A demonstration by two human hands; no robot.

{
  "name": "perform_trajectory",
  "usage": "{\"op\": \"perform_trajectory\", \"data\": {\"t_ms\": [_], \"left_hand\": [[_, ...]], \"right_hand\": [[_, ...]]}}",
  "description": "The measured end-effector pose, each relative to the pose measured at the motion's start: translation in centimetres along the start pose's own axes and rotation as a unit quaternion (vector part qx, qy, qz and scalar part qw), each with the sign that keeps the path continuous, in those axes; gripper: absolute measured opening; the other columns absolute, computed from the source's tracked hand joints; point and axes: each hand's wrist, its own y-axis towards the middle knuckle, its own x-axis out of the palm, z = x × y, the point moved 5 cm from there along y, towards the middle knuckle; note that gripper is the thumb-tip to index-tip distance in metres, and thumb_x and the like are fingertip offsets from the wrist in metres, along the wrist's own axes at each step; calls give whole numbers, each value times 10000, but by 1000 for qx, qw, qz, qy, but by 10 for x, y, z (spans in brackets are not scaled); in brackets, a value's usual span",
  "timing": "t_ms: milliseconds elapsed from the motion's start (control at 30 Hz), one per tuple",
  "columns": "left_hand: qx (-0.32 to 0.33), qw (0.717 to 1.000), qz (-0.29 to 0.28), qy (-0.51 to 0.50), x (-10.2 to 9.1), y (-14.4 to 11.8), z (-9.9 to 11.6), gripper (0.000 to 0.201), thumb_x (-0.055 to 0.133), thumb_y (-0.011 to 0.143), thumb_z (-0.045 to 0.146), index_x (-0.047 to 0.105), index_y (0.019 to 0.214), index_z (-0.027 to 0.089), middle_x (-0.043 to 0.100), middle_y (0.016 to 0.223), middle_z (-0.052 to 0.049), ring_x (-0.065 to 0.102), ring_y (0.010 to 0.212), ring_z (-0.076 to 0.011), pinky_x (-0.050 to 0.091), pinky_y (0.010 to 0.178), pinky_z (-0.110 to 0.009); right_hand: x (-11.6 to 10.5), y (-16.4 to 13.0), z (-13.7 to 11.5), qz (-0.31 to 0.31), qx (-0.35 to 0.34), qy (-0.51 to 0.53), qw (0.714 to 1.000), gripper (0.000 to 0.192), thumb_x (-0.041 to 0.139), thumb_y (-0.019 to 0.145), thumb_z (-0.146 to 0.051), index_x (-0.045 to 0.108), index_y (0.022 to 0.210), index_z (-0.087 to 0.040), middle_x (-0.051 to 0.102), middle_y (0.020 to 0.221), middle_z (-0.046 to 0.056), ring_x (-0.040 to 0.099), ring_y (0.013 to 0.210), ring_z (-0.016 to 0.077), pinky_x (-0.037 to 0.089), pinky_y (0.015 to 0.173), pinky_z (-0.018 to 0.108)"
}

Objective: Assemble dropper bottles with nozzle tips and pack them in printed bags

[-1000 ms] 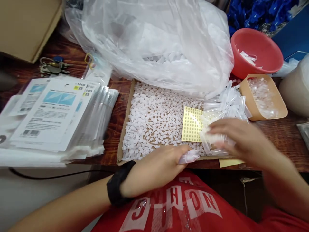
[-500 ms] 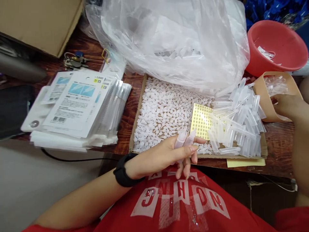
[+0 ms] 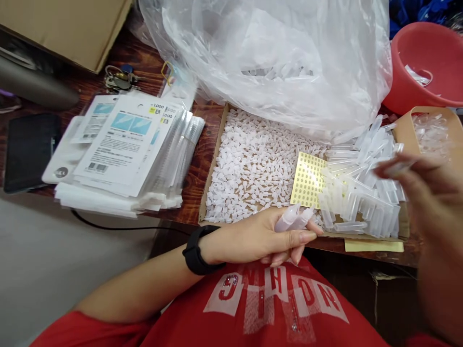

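Observation:
My left hand (image 3: 253,237) is closed around two translucent plastic tubes (image 3: 288,218) with narrow tips, resting at the tray's front edge. Raised over the right end of the tray, my right hand (image 3: 421,193) is smeared by motion. Its fingers pinch a small clear plastic piece (image 3: 398,167), too blurred to name exactly. Behind that hand stands a tan container (image 3: 407,129) holding several clear plastic pieces (image 3: 432,132). In the cardboard tray (image 3: 209,193) lie many small white nozzle tips (image 3: 249,164), a heap of clear tubes (image 3: 365,197) and a yellow sticker sheet (image 3: 307,179).
A large clear plastic bag (image 3: 267,43) overhangs the tray's back. A red bowl (image 3: 405,62) stands at the back right. To the left are stacked printed cards (image 3: 119,144), keys (image 3: 121,79), a phone (image 3: 32,152) and a cardboard box (image 3: 65,29).
My right hand has come out of the tan container and moved left over the tubes, with a small clear piece between its fingers. My left hand still holds its two tubes, now tilted more.

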Motion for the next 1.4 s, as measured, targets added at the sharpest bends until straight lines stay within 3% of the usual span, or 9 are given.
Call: {"op": "perform_trajectory", "data": {"t_ms": [167,333,433,500,633,767,1067,1200,1400], "left_hand": [[-3,997,-1,72,3,2,4,353,669,1022,524,695,1073,176,603,746,56,434,562,-62,362,545,-203],[30,965,25,260,2,-8,10,395,589,1074,485,643,838,173,658,766,22,579,694,-109,448,689,-230],[132,890,79,429,3,-19,12,163,570,1097,272,684,1167,178,797,1121,-49,736,993,-189,518,862,-280],[201,823,102,522,7,-27,10,281,546,1088,148,623,1358,159,773,1314,-90,735,1170,-222,531,972,-319],[251,727,141,623,10,-36,5,426,548,1043,43,537,1467,86,769,1317,-117,751,1141,-233,585,957,-356],[268,685,146,661,12,-37,7,424,543,1016,14,549,1438,52,789,1201,-102,768,1048,-240,624,880,-378],[270,567,215,748,25,-38,16,282,425,1089,77,682,1204,99,738,833,-26,731,720,-246,581,583,-395],[277,552,225,754,23,-38,19,312,411,1097,76,670,1272,80,746,836,-27,733,719,-238,571,573,-388],[281,538,227,762,24,-41,26,331,396,1106,76,666,1298,65,741,827,-23,733,708,-236,562,562,-396]], "right_hand": [[87,-56,-46,-175,7,235,956,199,669,1056,-257,697,1241,-324,818,1235,25,789,1176,201,697,895,311],[94,-53,-50,-261,-98,168,945,235,700,1036,-232,679,1263,-294,814,1245,28,782,1187,171,660,993,283],[90,-49,-61,-239,-222,65,943,215,752,999,-226,695,1206,-235,827,1099,38,800,1052,158,651,948,272],[91,-52,-69,-228,-275,29,934,208,749,996,-202,684,1193,-199,816,1014,42,791,963,151,643,881,269],[94,-61,-76,-197,-345,-65,915,248,775,952,-121,665,1174,-133,781,913,52,745,844,158,604,782,295],[93,-72,-76,-213,-405,-145,877,255,703,985,-85,664,1235,-117,795,1057,103,740,980,204,596,853,351],[108,-66,-80,-256,-354,-186,880,247,534,1114,-386,588,932,-228,694,742,27,625,647,177,461,637,345],[109,-66,-77,-281,-274,-142,909,203,499,1118,-379,609,1091,-210,738,896,55,685,784,182,510,702,315],[109,-68,-78,-275,-252,-113,921,193,480,1117,-285,570,958,-222,660,773,25,620,683,157,483,634,281]]}}
